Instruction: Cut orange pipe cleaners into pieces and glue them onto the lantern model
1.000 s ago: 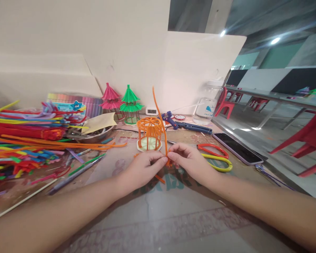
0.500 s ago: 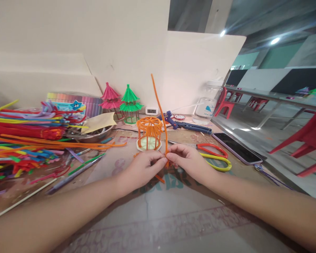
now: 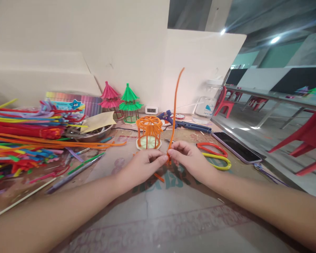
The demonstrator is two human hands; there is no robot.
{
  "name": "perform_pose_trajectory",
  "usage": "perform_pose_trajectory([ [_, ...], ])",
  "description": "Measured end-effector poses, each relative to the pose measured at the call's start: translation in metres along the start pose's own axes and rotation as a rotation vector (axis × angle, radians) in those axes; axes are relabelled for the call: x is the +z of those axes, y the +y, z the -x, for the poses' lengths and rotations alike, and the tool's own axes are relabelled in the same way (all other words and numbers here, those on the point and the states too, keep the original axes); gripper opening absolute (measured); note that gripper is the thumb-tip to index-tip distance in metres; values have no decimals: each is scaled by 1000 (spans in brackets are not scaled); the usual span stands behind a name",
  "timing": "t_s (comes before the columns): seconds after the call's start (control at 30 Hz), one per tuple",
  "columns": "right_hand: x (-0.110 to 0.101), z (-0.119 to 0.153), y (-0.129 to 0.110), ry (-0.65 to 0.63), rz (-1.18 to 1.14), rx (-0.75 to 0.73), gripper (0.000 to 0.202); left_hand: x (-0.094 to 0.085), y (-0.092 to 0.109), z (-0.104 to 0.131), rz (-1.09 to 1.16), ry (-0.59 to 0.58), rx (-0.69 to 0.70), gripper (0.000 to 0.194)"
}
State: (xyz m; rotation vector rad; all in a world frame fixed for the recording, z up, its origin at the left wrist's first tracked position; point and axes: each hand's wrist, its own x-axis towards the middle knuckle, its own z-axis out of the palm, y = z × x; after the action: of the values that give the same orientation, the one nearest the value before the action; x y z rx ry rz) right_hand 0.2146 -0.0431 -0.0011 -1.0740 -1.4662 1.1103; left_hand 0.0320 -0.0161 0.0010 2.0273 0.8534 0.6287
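Observation:
A long orange pipe cleaner (image 3: pixel 175 105) stands up from between my hands, its top curving to the right. My right hand (image 3: pixel 185 156) pinches its lower end, where a small bent orange part shows. My left hand (image 3: pixel 150 164) is closed at the same spot, thumb and finger on that orange part, which is mostly hidden. Just behind my hands stands an orange round frame (image 3: pixel 149 131) with posts on a pale base. Short orange pieces (image 3: pixel 159 177) lie under my left hand.
Colourful pipe cleaners (image 3: pixel 23 130) are heaped at the left. Pink (image 3: pixel 110 95) and green (image 3: pixel 129 102) pagoda models stand behind, near a glue gun (image 3: pixel 167 116). Scissors (image 3: pixel 218 161), a phone (image 3: pixel 237 147) and a clear bottle (image 3: pixel 206 102) are at the right.
The upright pipe cleaner has swung from leaning left to leaning right. My right hand has shifted slightly right, and its fingers have turned a little.

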Motion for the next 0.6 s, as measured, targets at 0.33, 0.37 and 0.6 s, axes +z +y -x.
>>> perform_pose_trajectory([
  [0.33, -2, -1, 3, -80, -26, 3, 34, 0, 2, 0, 31, 11, -28, 31],
  [0.37, -2, -1, 3, -85, -24, 2, 34, 0, 2, 0, 33, 15, -28, 32],
  [0.6, -1, -1, -2, -76, 0, 17, 27, -1, -1, 0, 52, -8, -35, 34],
])
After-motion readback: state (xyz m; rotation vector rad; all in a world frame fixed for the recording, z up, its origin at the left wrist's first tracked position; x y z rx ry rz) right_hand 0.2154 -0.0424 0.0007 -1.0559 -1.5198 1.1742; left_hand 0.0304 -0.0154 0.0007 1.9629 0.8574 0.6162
